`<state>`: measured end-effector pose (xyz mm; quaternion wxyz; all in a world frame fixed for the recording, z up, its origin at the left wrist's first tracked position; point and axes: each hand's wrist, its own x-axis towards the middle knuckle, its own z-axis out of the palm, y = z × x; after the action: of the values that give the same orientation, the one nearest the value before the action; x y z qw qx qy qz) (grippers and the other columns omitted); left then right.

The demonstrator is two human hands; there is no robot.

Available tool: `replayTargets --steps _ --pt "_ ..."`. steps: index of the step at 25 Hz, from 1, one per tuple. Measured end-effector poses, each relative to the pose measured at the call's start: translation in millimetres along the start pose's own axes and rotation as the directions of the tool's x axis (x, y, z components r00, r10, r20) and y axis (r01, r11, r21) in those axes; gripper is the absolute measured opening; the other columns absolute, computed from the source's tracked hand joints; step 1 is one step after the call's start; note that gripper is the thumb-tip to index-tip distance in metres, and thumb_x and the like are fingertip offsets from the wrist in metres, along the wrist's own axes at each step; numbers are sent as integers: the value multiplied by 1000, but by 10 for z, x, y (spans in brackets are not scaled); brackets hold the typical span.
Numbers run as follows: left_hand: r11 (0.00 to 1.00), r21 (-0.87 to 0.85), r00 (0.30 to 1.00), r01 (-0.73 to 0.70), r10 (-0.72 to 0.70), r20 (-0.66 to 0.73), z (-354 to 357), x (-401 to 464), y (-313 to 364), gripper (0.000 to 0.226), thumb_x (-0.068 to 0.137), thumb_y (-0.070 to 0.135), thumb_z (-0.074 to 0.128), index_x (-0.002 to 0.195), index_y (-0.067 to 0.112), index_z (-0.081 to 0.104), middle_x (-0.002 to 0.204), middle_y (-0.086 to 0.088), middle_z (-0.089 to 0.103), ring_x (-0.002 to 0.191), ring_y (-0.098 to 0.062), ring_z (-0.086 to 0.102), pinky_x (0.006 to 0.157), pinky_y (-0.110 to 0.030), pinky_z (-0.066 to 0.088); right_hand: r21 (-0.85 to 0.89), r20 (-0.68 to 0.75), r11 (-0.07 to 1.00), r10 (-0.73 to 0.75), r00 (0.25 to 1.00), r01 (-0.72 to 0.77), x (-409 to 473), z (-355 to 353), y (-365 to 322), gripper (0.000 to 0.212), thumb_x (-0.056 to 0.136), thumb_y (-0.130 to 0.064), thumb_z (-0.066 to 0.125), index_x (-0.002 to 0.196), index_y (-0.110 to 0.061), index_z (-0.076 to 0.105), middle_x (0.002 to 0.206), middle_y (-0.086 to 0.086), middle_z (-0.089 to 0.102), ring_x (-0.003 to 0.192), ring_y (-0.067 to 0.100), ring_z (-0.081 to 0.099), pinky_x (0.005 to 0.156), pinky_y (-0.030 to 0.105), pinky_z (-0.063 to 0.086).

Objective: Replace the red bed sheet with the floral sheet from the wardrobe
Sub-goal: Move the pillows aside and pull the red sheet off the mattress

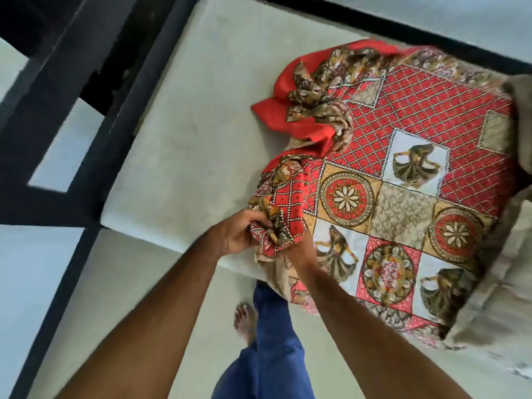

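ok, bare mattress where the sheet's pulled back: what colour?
Off-white or pale cream, plain, as the head view shows: mattress bare beside the bunched red sheet.

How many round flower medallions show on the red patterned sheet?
3, all on the red patterned bed sheet: one near the left hand at, one at the right edge, one nearest the camera. Bunched folds may hide more.

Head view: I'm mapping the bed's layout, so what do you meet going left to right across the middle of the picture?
Black bed frame → bare mattress → bunched edge of the red sheet → flat patterned part of the red sheet.
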<state>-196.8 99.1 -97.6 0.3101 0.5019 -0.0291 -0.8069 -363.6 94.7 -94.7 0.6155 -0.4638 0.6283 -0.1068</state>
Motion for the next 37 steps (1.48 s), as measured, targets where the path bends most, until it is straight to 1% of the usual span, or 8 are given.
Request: replayTargets --steps 7,14,20,25,29,32,34,37 --pt "839 512 756 -182 452 -473 649 268 -471 55 95 25 67 140 9 41 138 -10 52 114 -23 55 90 -32 45 -520 24 854 3 1000 10 -257 -1719 435 19 93 -4 56 94 -12 74 78 -2 74 65 3 69 72 31 62" --pt "787 608 976 107 32 -214 2180 986 -1077 122 78 61 75 159 22 -6 166 -5 16 148 -28 28 120 -47 27 -291 371 943 -44 927 161 -646 -2735 1318 38 73 -40 70 108 -27 71 112 5 74 107 22 70 98 43 55" --pt "847 517 940 -122 265 -213 3833 1603 -1464 70 82 -17 52 136 28 49 106 -3 69 83 -13 63 68 -22 53 -279 523 953 45 851 122 -571 -3770 1821 50 77 -9 79 125 -19 67 121 -1 72 112 17 68 103 36 52" --pt "906 418 998 -69 66 20 4607 1779 -1212 53 65 -12 56 106 19 70 92 -7 74 83 -25 67 75 -31 55 14 265 994 105 959 -112 -389 -4543 1916 37 86 26 46 86 5 77 72 -8 75 67 5 69 95 39 56" --pt "785 619 999 -28 41 -7 4619 1928 -1081 31 89 12 60 119 7 67 113 -15 72 90 -22 67 82 -29 53 -296 432 954 181 883 -51 -393 -4793 1743 44 85 21 38 98 3 77 102 15 76 95 29 71 93 35 57" --pt "580 808 789 103 447 -422 4079 2122 -993 35 94 10 59 129 10 59 124 -13 64 93 -18 64 87 -39 53 -320 -9 946 -50 999 44 -208 -4912 1552 28 90 4 51 90 -13 73 97 5 73 90 23 68 77 31 56" --pt "661 723 598 202 501 -625 3709 2205 -889 55 92 17 68 142 7 46 140 -19 51 118 -32 58 101 -47 50 -335 -405 937 -234 884 95 39 -4953 1425 18 90 -11 61 108 -16 62 111 4 58 101 22 55 87 36 49" --pt "827 504 508 250 331 -795 3274 2370 -730 97 88 35 76 156 4 13 155 -23 25 140 -40 35 112 -47 40 -294 -377 954 -164 911 50 506 -4937 1303 84 79 -51 78 144 -16 37 135 7 45 126 26 43 110 44 39"
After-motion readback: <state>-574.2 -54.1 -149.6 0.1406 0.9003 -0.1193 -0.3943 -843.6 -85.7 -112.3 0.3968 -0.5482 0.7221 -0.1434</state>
